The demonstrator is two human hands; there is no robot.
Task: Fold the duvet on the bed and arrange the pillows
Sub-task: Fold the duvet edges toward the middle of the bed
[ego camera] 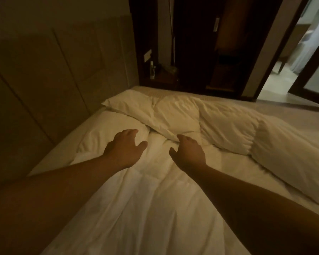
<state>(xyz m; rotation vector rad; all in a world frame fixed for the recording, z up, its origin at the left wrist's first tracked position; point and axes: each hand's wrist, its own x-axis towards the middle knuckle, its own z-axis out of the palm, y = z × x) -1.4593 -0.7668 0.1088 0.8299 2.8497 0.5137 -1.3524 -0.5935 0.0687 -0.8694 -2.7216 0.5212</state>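
Reaching over a rumpled duvet [155, 199], left hand [124, 148] and right hand [189, 153] hover spread, gripping nothing — pillows [151, 109] beyond them lie askew — folding looks unstarted.

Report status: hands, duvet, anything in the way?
Left hand and right hand open, reaching over duvet. Duvet unfolded, rumpled. Pillows lying askew across it.

You are standing in a dim bedroom (it reads like a hotel room): a bed [173, 208] in white linen against a padded headboard [53, 74], a dark wooden nightstand [160, 78] holding a bottle [152, 69], and an open doorway [293, 74] to a brighter room.
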